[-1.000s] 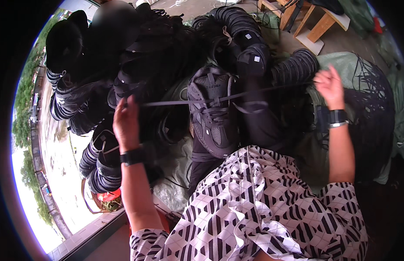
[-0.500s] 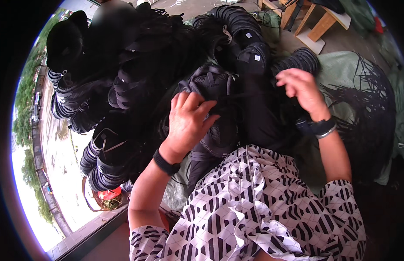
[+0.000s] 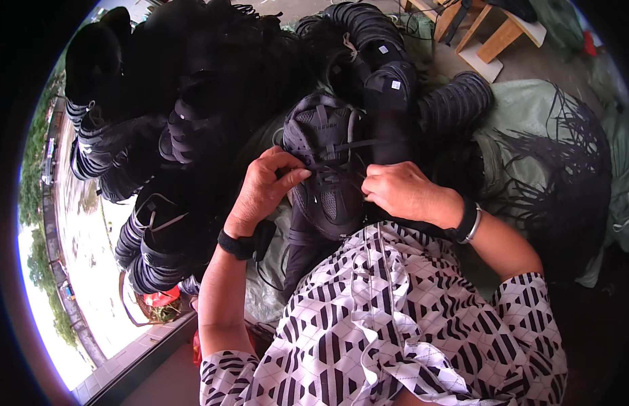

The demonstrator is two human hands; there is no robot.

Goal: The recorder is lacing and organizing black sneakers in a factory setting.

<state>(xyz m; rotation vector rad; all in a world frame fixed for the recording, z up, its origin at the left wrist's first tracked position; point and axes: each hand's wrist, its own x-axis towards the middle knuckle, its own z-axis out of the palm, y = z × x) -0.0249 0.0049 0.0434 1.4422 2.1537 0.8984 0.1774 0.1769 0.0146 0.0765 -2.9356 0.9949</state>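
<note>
A black shoe upper (image 3: 327,125) with mesh panels lies across my lap, its toe end toward me. A thin black shoelace (image 3: 355,144) runs across its eyelets. My left hand (image 3: 266,184) is closed at the upper's left edge, thumb and forefinger pinching the lace. At the right side my right hand (image 3: 410,193) is closed too, fingertips pinched on a dark lace strand. What lies under the right fingers is mostly hidden.
Stacks of dark shoe uppers (image 3: 111,149) crowd the left, and more nested uppers (image 3: 457,101) lie at the right. Loose black laces (image 3: 565,149) are spread over a pale green sack (image 3: 524,101). Wooden stool legs (image 3: 494,34) stand at the far right.
My right hand has come down and left to the upper's edge and closed on the lace. My left hand has lowered slightly to the left edge, uncovering the upper.
</note>
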